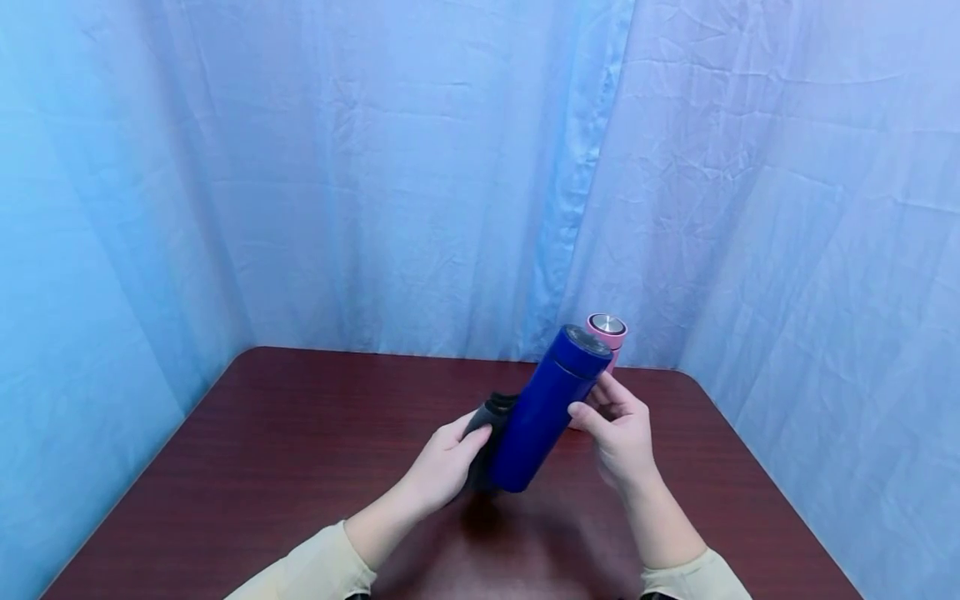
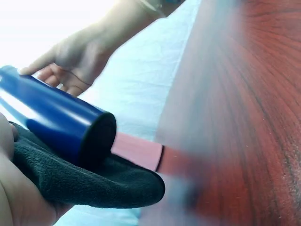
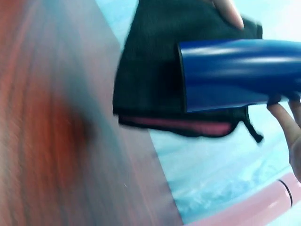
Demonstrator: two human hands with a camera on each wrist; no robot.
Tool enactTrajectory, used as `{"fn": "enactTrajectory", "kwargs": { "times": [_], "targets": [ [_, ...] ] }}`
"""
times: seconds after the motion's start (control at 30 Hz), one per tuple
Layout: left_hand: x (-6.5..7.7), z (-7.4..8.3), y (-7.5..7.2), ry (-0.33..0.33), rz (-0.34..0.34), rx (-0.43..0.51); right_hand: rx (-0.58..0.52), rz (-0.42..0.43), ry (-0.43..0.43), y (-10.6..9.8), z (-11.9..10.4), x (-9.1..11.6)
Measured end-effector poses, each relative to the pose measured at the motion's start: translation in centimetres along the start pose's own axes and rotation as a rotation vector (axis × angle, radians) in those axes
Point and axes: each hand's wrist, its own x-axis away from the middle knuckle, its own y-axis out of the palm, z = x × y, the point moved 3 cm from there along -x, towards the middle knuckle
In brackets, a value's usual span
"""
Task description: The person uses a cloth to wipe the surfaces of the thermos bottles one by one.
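Your blue cylindrical bottle (image 1: 543,408) is smooth and glossy; your dark-grey cloth (image 3: 146,70) looks matt and fuzzy. You see a pink cylindrical bottle (image 3: 254,212) with a shiny metal lid top (image 1: 607,323), a reddish-brown wood-grained worktop (image 1: 315,450) and creased pale-blue fabric curtains (image 1: 420,167).

Room leftward; pink bottle (image 1: 616,339) obstructs behind blue bottle (image 1: 549,410).

Left hand (image 1: 446,463) and right hand (image 1: 622,437) near each other, each in a grip (forearms (image 1: 386,518) aslant inward).
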Motion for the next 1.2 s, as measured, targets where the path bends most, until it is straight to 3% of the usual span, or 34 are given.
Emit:
{"fn": "enactTrajectory", "kwargs": {
  "times": [0.13,0.23,0.3,0.5,0.63,0.77,0.97,1.1,1.2],
  "targets": [
    [-0.1,1.4,-0.1,0.058,0.001,-0.011,0.083,-0.102,-0.048,0.0,-0.3,0.0],
    [-0.8,2.0,-0.3,0.016,-0.014,0.084,0.136,-0.196,-0.095,0.7,-0.5,0.1],
    [-1.4,2.0,-0.4,-0.045,-0.026,0.131,0.125,-0.225,-0.116,1.1,-0.6,0.1],
    [-2.0,0.7,-0.7,-0.321,-0.123,0.190,-0.170,-0.211,-0.104,1.4,-0.9,-0.2],
    [-1.4,-0.2,-1.0,-0.395,-0.147,0.222,-0.329,-0.168,-0.098,0.9,-1.1,-0.6],
    [-0.8,-0.2,-1.4,-0.327,-0.111,0.187,-0.360,-0.114,-0.109,0.1,-1.3,-0.8],
    [-0.6,1.9,-0.8,-0.113,-0.025,0.153,-0.333,-0.064,-0.109,-0.2,-1.1,-1.2],
    [-1.0,3.5,-0.2,0.024,0.021,0.165,-0.185,-0.027,-0.079,0.5,-0.3,-0.8],
    [-1.4,3.8,0.2,0.067,0.043,0.164,-0.029,0.007,-0.020,1.2,0.2,0.0]
  ]
}}
